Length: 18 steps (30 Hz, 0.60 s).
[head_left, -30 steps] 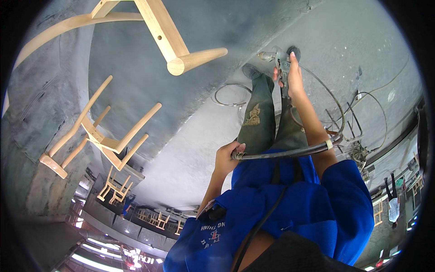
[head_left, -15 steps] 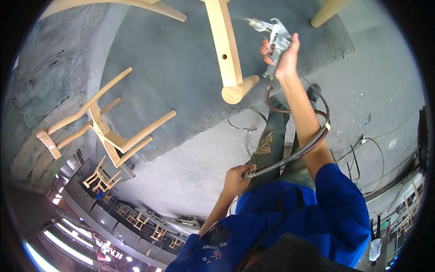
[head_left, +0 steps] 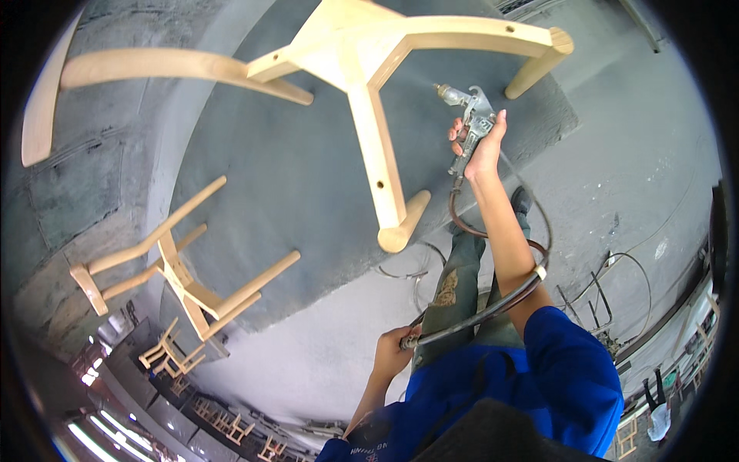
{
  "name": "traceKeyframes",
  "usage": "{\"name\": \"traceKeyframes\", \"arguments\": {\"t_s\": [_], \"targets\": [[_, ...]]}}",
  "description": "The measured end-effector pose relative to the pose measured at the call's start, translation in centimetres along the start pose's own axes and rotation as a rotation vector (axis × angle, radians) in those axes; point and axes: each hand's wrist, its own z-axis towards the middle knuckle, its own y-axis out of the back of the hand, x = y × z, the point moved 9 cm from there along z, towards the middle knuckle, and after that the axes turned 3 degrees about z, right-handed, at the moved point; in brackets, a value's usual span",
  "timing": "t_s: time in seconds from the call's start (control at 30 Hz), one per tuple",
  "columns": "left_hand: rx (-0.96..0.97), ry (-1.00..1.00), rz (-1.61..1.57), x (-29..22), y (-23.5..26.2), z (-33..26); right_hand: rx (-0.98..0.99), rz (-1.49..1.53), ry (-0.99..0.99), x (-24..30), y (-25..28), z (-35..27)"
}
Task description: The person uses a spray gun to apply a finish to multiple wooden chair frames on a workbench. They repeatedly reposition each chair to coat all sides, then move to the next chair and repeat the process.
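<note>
A metal spray gun (head_left: 471,115) is gripped in the right hand (head_left: 483,148), which is closed around the handle with the fingers wrapped over the trigger area; the nozzle is directed toward the upper left, at the underside of an unfinished wooden chair frame (head_left: 362,58). The gun is held just beside the frame without touching it, between the frame's near leg (head_left: 382,173) and its far-right leg (head_left: 539,63). A dark hose (head_left: 493,304) is run from the base of the gun down along the right forearm, looped behind it, and carried across to the left hand (head_left: 394,353), which is closed on the hose near the waist. The chair frame is seen from below with its legs splayed outward against a grey spray-coated wall (head_left: 308,200). A second bare wooden chair frame (head_left: 173,269) is positioned lower left, well apart from the gun. Further chair frames (head_left: 165,356) are stacked in the distance at the lower left. A blue sleeve (head_left: 570,369) covers the right upper arm, and stained trousers (head_left: 454,296) are visible beneath the hose. Loose cables (head_left: 608,296) lie on the grey floor at right.
</note>
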Motion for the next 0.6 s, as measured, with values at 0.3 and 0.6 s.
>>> {"name": "traceKeyframes", "arguments": {"t_s": [0.3, 0.6], "targets": [[-0.052, -0.026, -0.104, -1.1, -0.4, 0.9, 0.033, 0.204, 0.165, 4.5, -1.4, 5.1], [-0.156, -0.064, -0.02, -2.2, 1.7, 1.1, -0.144, 0.02, 0.175, 6.0, 6.1, 1.3]]}}
